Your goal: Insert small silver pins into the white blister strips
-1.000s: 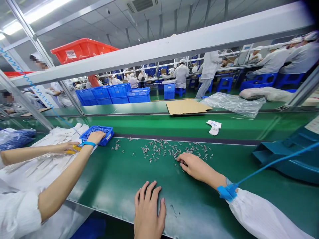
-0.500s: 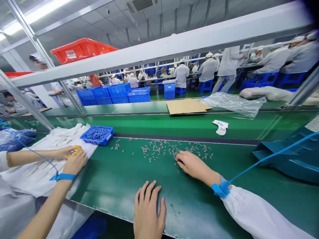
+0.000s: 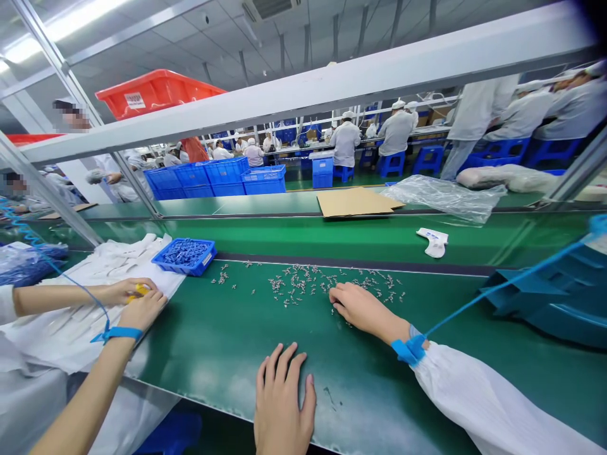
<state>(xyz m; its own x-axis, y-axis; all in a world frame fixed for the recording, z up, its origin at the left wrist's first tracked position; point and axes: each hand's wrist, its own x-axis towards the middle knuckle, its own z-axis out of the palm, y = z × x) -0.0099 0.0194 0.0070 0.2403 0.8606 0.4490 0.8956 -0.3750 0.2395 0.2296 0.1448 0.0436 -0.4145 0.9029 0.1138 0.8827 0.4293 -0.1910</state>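
Observation:
My left hand (image 3: 284,404) lies flat on the green work surface (image 3: 227,360) near its front edge, fingers spread and holding nothing. Farther forward, my right hand (image 3: 363,308) has its fingers curled together at the near side of a scatter of small silvery metal parts (image 3: 296,283). Whether a part is between those fingertips is hidden. A blue wrist strap (image 3: 410,349) with a cord circles my right wrist. Left of the scatter sits a blue tray (image 3: 205,262) full of small blue pieces (image 3: 184,251).
A co-worker's hands (image 3: 137,300) hold a yellow object (image 3: 138,292) over white sheets (image 3: 118,259) at left. Beyond the dark strip, a green belt carries a white curved piece (image 3: 434,243). A teal plastic bin (image 3: 554,297) stands right; cardboard (image 3: 358,202) lies behind.
My right hand has shifted slightly left along the parts. The white curved piece has moved right on the belt. A person walking in the background has moved right. My left hand stays put.

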